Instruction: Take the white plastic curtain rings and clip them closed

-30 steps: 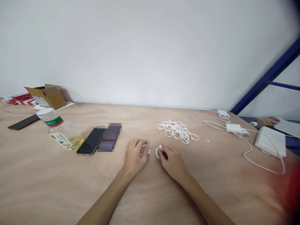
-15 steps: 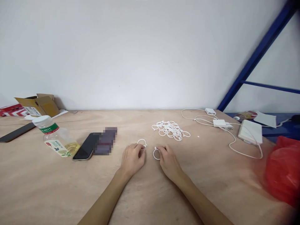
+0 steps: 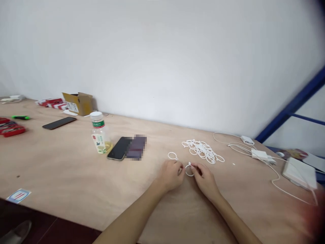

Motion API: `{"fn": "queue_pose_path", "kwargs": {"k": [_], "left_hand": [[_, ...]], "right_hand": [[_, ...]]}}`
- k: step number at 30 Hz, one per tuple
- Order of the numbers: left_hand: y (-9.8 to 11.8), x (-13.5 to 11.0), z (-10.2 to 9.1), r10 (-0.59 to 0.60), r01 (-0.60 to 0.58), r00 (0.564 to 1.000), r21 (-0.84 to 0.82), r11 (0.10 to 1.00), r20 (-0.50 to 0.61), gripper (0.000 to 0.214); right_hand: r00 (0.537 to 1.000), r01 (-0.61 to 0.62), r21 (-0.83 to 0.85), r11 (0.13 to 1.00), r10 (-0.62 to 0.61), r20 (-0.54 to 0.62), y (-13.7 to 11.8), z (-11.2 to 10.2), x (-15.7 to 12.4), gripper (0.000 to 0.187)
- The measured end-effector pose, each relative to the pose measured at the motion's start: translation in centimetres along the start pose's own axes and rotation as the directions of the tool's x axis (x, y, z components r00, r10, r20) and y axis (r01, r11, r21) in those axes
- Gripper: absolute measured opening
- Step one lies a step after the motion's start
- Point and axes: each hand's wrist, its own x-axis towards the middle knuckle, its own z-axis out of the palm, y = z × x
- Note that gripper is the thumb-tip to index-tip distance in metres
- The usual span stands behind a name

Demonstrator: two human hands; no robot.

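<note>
My right hand (image 3: pixel 205 178) pinches a white plastic ring (image 3: pixel 186 172) with a small knob at its top, between thumb and fingertips. To its left, my left hand (image 3: pixel 172 174) is closed, its thumb and curled fingers brought together near that ring. What it holds, if anything, is hidden. Just beyond the left knuckles lies another white ring (image 3: pixel 169 153), apart from the fingers on the wooden table (image 3: pixel 152 135). A pile of similar white rings (image 3: pixel 202 150) lies farther back, beyond my right hand.
To the left are a phone (image 3: pixel 118 149), a pixelated dark item (image 3: pixel 136 147), a clear bottle with a white lid (image 3: pixel 98 135), an opened cardboard box (image 3: pixel 82 104) and a black slab (image 3: pixel 59 123). White cables and an adapter (image 3: pixel 259 155) lie right, near a white box (image 3: pixel 299 173).
The view has swung left, showing more of the table's left side. My left hand has come away from the ring beside it and closer to my right hand, which still pinches its ring.
</note>
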Motion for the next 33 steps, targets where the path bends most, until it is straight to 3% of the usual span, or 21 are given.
{"fn": "queue_pose_path", "kwargs": {"k": [8, 10, 13, 16, 19, 22, 29, 33], "left_hand": [[-0.3, -0.1, 0.4, -0.04, 0.042, 0.999, -0.216, 0.975, 0.017, 0.03], [-0.2, 0.0, 0.5, -0.053, 0.061, 0.998, -0.302, 0.951, 0.035, 0.031], [-0.2, 0.3, 0.8, -0.099, 0.118, 0.993, -0.45, 0.885, 0.066, 0.028], [0.0, 0.9, 0.9, -0.173, 0.189, 0.981, -0.59, 0.785, 0.083, 0.02], [0.4, 1.2, 0.6, -0.192, 0.249, 0.968, -0.72, 0.648, 0.162, 0.015], [0.7, 1.2, -0.1, -0.123, 0.294, 0.955, -0.808, 0.51, 0.27, 0.022], [1.3, 0.9, -1.0, -0.02, 0.416, 0.903, -0.864, 0.285, 0.428, 0.04], [1.3, 0.8, -1.0, 0.021, 0.454, 0.889, -0.886, 0.091, 0.458, 0.044]], "right_hand": [[0.983, -0.181, 0.253, 0.95, 0.171, 0.064, -0.8, -0.4, 0.0, 0.038], [0.963, -0.269, 0.377, 0.886, 0.235, 0.135, -1.6, -0.5, -0.3, 0.038], [0.91, -0.414, 0.587, 0.695, 0.294, 0.293, -3.1, -0.5, -0.7, 0.035], [0.849, -0.526, 0.676, 0.516, 0.279, 0.449, -4.4, -0.6, -0.8, 0.026], [0.805, -0.591, 0.688, 0.422, 0.265, 0.53, -5.0, -0.8, -0.8, 0.02], [0.783, -0.622, 0.685, 0.379, 0.275, 0.558, -5.1, -0.9, -1.0, 0.021], [0.734, -0.679, 0.655, 0.333, 0.283, 0.617, -5.5, -1.1, -1.5, 0.032], [0.769, -0.635, 0.731, 0.25, 0.293, 0.568, -5.4, -0.4, -1.8, 0.036]]}}
